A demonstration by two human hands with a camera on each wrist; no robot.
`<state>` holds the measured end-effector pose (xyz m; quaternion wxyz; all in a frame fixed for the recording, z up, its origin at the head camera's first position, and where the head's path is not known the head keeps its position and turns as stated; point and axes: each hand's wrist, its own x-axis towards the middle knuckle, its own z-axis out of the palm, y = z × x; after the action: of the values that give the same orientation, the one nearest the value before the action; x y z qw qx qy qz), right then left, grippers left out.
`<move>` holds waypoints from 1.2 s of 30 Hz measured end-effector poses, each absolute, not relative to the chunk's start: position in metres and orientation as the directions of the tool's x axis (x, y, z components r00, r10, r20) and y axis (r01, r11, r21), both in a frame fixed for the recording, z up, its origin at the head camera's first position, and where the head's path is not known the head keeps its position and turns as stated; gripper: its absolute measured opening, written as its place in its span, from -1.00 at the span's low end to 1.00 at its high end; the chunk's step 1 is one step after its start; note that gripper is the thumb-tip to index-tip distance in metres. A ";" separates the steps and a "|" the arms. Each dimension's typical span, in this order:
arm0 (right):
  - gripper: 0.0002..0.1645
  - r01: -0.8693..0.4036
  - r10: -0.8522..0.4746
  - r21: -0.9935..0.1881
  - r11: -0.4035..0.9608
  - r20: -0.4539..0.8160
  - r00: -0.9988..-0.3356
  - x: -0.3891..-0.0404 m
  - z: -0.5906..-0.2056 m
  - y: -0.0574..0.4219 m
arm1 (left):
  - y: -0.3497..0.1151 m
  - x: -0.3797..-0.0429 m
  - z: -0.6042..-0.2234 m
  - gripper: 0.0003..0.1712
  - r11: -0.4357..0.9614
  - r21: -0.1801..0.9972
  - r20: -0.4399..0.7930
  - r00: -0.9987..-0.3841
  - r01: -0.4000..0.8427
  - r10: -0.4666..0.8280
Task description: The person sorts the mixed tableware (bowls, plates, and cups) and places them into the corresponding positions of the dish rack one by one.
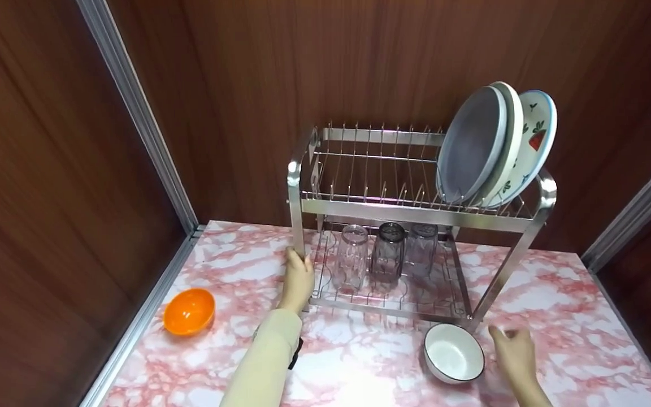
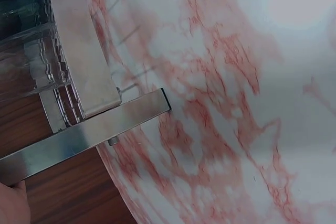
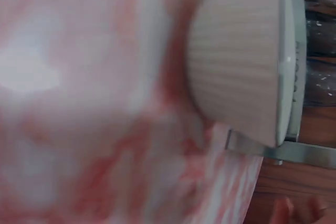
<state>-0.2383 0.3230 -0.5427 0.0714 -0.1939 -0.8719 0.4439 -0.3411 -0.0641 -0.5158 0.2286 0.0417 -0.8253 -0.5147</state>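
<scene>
My left hand (image 1: 298, 277) grips the front left leg of the metal dish rack (image 1: 416, 213); its thumb edge shows at the lower left of the left wrist view. To the right of a white bowl (image 1: 454, 355) with a dark rim is my right hand (image 1: 515, 353), apart from the bowl, fingers loosely bent and holding nothing. The bowl stands upright on the table by the rack's front right foot. In the right wrist view its ribbed outer wall (image 3: 233, 61) shows, with blurred fingertips (image 3: 282, 211) lower down.
Several plates (image 1: 469, 147) lean in the rack's upper right end. On the lower tier stand a clear glass (image 1: 352, 257), a dark glass (image 1: 389, 251) and a purplish glass (image 1: 421, 249). An orange bowl (image 1: 189, 312) sits left on the marbled table (image 1: 235, 265). Wooden walls (image 1: 235, 113) enclose it.
</scene>
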 end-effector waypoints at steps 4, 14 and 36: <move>-0.30 0.410 0.290 -0.730 0.547 -0.294 -0.911 -0.219 -0.555 0.326 | -0.063 -0.341 -0.515 -0.64 0.462 0.873 0.325 -0.894 0.159 -0.308; -0.63 0.503 0.189 -0.745 0.439 -0.470 -0.862 -0.211 -0.579 0.313 | -0.065 -0.340 -0.515 -0.56 0.467 0.872 0.312 -0.900 0.145 -0.305; -0.33 0.446 0.111 -0.894 0.050 -0.439 -0.892 -0.209 -0.573 0.265 | -0.065 -0.342 -0.519 -0.60 0.458 0.869 0.352 -0.884 0.187 -0.307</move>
<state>-0.2092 0.2647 -0.5732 -0.1266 -0.1952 -0.7133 0.6611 -0.3421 -0.0647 -0.5190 0.2379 0.0369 -0.8200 -0.5192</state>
